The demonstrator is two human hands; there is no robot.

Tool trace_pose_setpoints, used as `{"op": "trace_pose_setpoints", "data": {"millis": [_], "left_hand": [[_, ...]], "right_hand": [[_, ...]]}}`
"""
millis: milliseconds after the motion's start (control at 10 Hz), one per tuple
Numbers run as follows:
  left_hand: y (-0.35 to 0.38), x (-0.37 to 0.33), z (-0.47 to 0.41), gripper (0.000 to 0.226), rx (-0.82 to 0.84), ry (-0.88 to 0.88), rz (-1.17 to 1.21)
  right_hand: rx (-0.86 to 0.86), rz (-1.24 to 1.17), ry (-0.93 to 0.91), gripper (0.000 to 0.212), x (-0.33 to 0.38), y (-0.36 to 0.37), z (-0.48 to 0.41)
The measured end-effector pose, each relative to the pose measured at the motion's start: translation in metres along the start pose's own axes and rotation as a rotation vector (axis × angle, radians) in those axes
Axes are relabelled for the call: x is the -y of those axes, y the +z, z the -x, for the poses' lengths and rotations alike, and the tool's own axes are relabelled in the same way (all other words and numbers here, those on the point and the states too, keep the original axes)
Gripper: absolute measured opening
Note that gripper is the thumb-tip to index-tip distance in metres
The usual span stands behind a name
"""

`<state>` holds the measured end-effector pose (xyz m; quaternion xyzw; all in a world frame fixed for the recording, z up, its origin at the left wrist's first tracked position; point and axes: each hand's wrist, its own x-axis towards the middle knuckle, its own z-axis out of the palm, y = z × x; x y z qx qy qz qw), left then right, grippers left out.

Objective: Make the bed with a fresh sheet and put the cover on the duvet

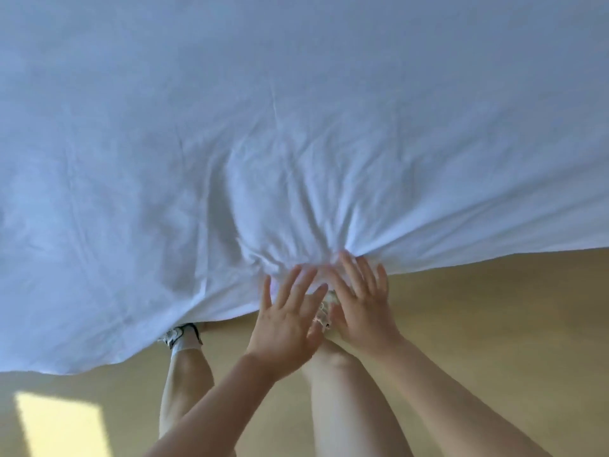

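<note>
Head view, looking down over the near edge of the bed. A white sheet (296,110) covers the whole upper part of the field and hides the bed beneath it; the far half lies nearly smooth, with a few shallow creases. Towards the near edge the cloth is drawn into a fan of deep folds (296,232) that converge on one point at the hem, just in front of the hands. The hem runs slantwise: it hangs low at the left and rises to the right.

Left hand (286,315) and right hand (361,308) lie side by side at this gathered point, backs towards the camera. The fingers of both are straight and spread apart, and the fingertips (344,258) reach the bunched cloth; neither hand is curled round the fabric. Whether the tips press on the cloth or only meet it cannot be told, as the hands are slightly blurred.

Below the hem lies a plain tan floor (494,324), with a bright patch of sunlight (59,423) at lower left. Two bare legs stand close against the bed. The left shoe (179,334), pale and worn with a white sock, shows at the hem, its toe under the cloth; the right shoe (324,311) is mostly hidden behind the hands
</note>
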<state>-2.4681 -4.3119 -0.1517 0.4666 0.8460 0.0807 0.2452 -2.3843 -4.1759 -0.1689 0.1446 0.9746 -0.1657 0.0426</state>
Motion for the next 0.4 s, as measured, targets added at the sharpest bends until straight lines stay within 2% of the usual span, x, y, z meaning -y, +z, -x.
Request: {"op": "trace_pose_setpoints", "data": {"millis": [100, 200, 300, 400], "left_hand": [[-0.019, 0.01, -0.027, 0.06, -0.286, -0.077, -0.042], [-0.016, 0.016, -0.052, 0.084, -0.13, -0.123, -0.121], [0.003, 0.022, -0.056, 0.104, 0.123, -0.151, -0.125], [0.017, 0.018, -0.038, 0.096, 0.333, -0.046, -0.265]], "right_hand": [[-0.195, -0.042, 0.144, 0.063, -0.029, -0.014, -0.024], [-0.118, 0.079, 0.178, 0.071, -0.068, -0.009, -0.021], [0.4, 0.184, 0.271, 0.078, -0.103, 0.008, 0.018], [0.87, 0.146, 0.565, 0.04, -0.126, 0.018, 0.061]]}}
